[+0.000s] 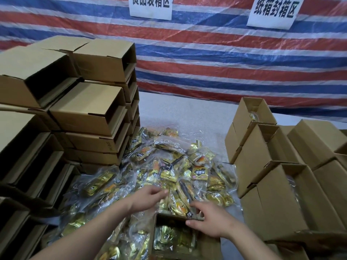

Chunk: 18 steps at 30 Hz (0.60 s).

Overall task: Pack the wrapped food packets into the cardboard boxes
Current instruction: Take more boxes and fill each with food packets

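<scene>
Holding gold packets (173, 239), open box (208, 246) sits beneath right hand (210, 220).

**Dim, soft light with wide-angle bending and some motion blur**

The scene is dim and evenly lit, with a cool cast and no clear single light source. Shadows are soft: the open mouths of the stacked cardboard boxes (90, 113) on the left fall nearly black, and the lower left corner is murky. Small bright glints scatter over the foil and clear wrap of the packet pile (169, 166), and the striped plastic sheet (225, 59) behind shows a pale sheen. The left hand (148, 198) is smeared by motion at the fingertips; the right hand (208, 220) is only slightly soft. Straight lines bow towards the frame edges, and detail turns mushy there.
</scene>
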Each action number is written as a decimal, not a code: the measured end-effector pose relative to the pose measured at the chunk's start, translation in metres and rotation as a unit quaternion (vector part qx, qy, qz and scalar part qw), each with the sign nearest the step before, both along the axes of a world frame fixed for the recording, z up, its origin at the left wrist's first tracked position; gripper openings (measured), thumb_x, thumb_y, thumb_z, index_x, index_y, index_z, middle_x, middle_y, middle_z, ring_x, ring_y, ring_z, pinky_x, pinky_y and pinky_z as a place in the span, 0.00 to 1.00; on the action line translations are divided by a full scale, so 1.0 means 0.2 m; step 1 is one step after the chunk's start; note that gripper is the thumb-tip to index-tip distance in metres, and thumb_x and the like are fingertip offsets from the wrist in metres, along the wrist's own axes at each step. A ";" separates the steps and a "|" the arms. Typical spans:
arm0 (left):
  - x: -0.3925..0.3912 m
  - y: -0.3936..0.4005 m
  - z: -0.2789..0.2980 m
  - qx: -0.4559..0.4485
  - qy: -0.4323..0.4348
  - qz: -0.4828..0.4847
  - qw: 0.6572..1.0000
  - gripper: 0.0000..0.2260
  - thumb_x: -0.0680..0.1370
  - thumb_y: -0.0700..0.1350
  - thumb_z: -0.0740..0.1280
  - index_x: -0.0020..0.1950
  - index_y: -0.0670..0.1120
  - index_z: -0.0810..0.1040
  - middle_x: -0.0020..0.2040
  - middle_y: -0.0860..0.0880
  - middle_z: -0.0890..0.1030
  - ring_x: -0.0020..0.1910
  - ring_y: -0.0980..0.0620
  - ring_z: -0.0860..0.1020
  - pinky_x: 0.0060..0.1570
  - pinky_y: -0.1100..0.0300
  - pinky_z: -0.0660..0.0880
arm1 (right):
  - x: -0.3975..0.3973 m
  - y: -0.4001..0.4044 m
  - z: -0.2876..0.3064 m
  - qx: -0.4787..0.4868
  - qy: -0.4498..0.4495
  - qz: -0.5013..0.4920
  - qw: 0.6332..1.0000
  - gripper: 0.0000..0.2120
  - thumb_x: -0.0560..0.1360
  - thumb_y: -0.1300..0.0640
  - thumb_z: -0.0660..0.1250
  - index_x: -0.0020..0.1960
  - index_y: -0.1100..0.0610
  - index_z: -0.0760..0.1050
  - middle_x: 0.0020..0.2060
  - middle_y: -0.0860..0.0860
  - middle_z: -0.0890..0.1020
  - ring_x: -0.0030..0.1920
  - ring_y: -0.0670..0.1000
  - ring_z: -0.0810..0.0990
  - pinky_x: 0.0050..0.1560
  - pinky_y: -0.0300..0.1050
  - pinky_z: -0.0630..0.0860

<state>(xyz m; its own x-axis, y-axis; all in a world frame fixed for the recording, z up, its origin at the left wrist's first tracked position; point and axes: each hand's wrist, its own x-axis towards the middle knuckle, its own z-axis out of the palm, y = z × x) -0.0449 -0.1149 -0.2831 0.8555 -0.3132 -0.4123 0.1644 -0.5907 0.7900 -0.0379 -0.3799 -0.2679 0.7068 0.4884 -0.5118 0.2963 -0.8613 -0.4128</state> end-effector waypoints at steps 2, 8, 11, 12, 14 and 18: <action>0.06 0.05 -0.03 0.015 -0.009 0.049 0.999 0.15 0.83 0.56 0.58 0.48 0.48 0.79 0.41 0.51 0.80 0.33 0.62 0.75 0.38 0.68 0.74 | 0.02 -0.02 0.01 0.004 0.055 0.011 0.998 0.38 0.71 0.30 0.67 0.76 0.45 0.64 0.65 0.45 0.74 0.61 0.44 0.74 0.63 0.43 0.73; 0.34 0.19 -0.13 0.149 -0.066 0.168 0.972 0.10 0.84 0.49 0.60 0.55 0.46 0.79 0.41 0.53 0.79 0.34 0.57 0.77 0.30 0.66 0.71 | 0.10 -0.02 0.01 0.073 0.104 -0.025 0.992 0.40 0.71 0.29 0.67 0.76 0.47 0.66 0.66 0.45 0.75 0.62 0.43 0.75 0.63 0.37 0.72; 0.50 0.22 -0.14 0.223 -0.072 0.185 0.955 0.15 0.82 0.49 0.61 0.63 0.42 0.76 0.46 0.48 0.81 0.37 0.53 0.78 0.36 0.57 0.74 | 0.17 -0.01 0.01 0.112 0.099 -0.081 0.986 0.35 0.73 0.31 0.65 0.74 0.48 0.68 0.62 0.45 0.77 0.60 0.43 0.76 0.64 0.41 0.74; 0.56 0.23 -0.15 0.248 -0.067 0.178 0.950 0.19 0.82 0.51 0.61 0.69 0.43 0.73 0.49 0.45 0.82 0.39 0.51 0.78 0.39 0.55 0.75 | 0.19 -0.01 0.01 0.120 0.098 -0.095 0.983 0.34 0.74 0.31 0.64 0.74 0.49 0.69 0.61 0.44 0.77 0.60 0.42 0.76 0.63 0.40 0.74; 0.66 0.24 -0.19 0.284 -0.045 0.164 0.944 0.24 0.81 0.54 0.62 0.76 0.49 0.65 0.53 0.43 0.82 0.44 0.47 0.80 0.42 0.54 0.76 | 0.24 -0.01 0.02 0.141 0.097 -0.119 0.978 0.33 0.74 0.31 0.63 0.73 0.47 0.68 0.60 0.41 0.76 0.59 0.40 0.75 0.60 0.38 0.74; 0.83 0.26 -0.33 0.313 -0.022 0.164 0.935 0.20 0.79 0.59 0.64 0.64 0.47 0.75 0.43 0.49 0.77 0.37 0.52 0.76 0.33 0.58 0.73 | 0.34 0.03 0.04 0.188 0.095 -0.150 0.966 0.29 0.73 0.29 0.60 0.69 0.42 0.72 0.56 0.32 0.75 0.53 0.31 0.74 0.50 0.28 0.71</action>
<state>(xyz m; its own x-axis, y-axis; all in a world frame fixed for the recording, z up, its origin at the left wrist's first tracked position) 0.1216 -0.0627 -0.3487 0.8840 0.2604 -0.3882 0.3932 -0.8634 0.3162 0.0309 -0.3747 -0.2598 0.7564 0.4531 -0.4718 -0.0549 -0.6748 -0.7360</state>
